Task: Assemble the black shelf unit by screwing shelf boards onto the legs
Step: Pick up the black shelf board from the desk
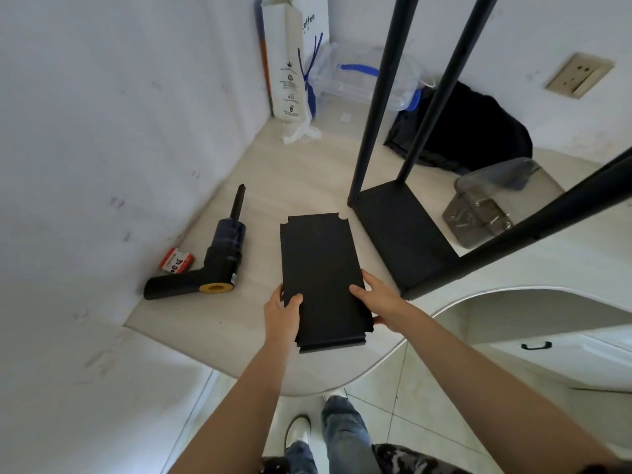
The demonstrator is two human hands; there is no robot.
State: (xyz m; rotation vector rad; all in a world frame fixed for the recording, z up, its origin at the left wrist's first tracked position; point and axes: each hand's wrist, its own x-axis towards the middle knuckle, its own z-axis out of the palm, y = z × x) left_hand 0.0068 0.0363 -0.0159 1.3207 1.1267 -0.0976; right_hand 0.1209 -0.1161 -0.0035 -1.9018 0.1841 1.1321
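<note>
White walls (pixel 113 131) meet in a corner behind a pale bench (pixel 273 186) with a rounded near edge, and light floor tiles (pixel 393 405) show below it, where the person's jeans and shoes stand. Toward the bench's right side stands the partly built black shelf unit (pixel 400 230): one shelf board sits flat on the bench with slim black legs (pixel 386 97) rising from its corners. A black bag (pixel 478 131) lies at the far right by the wall, with a wall socket (pixel 578 75) above it. In the far corner stand a white paper bag (pixel 290 63) and a clear plastic container (pixel 359 77) with blue parts. A stack of loose black shelf boards (pixel 321 268), rectangular with notched corners, lies near the bench's near edge, just left of the unit. The left hand (pixel 282 313) holds its left edge, thumb on top; the right hand (pixel 379 299) grips its right edge, thumb likewise on top. Toward the left edge lies a black electric screwdriver (pixel 219 254) with a yellow end, a small red box (pixel 176 260) beside it. A clear bag of screws (pixel 478 213) sits right of the unit.
</note>
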